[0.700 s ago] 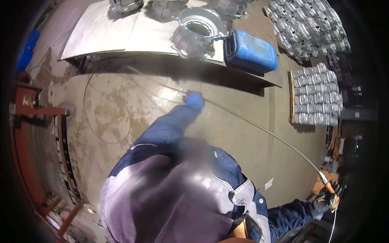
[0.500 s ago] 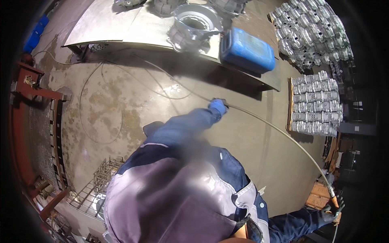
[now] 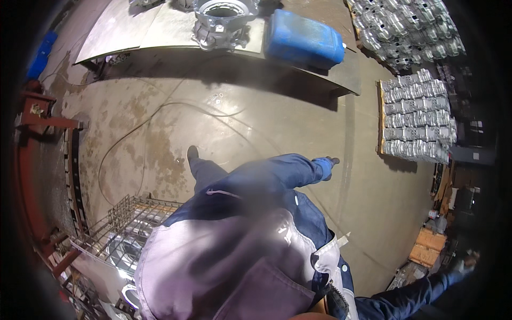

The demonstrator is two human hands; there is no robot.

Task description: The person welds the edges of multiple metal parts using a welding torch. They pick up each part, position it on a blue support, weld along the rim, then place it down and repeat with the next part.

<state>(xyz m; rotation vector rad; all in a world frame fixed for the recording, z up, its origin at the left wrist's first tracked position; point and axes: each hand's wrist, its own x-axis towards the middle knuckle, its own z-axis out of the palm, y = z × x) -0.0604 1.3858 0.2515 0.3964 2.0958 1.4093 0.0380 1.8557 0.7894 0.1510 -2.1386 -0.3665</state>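
Observation:
My left hand, in a blue glove with dark fingers, reaches over the floor with its fingers apart and nothing visible in them. Far out at the lower right, my right hand is dim and smeared, so its fingers and anything in them cannot be made out. A long thin hose lies curved on the concrete floor left of my left hand. Faint blurred lines cross the floor near my left arm; whether they are the hose I cannot tell.
A long table carries metal housings and a blue canister. Stacked castings stand at right, near an orange-brown box. At left are a wire basket and a red steel frame.
My left hand has let go of the hose and moved right and down. My right hand has moved farther right and slightly up. The hose no longer shows stretched between them.

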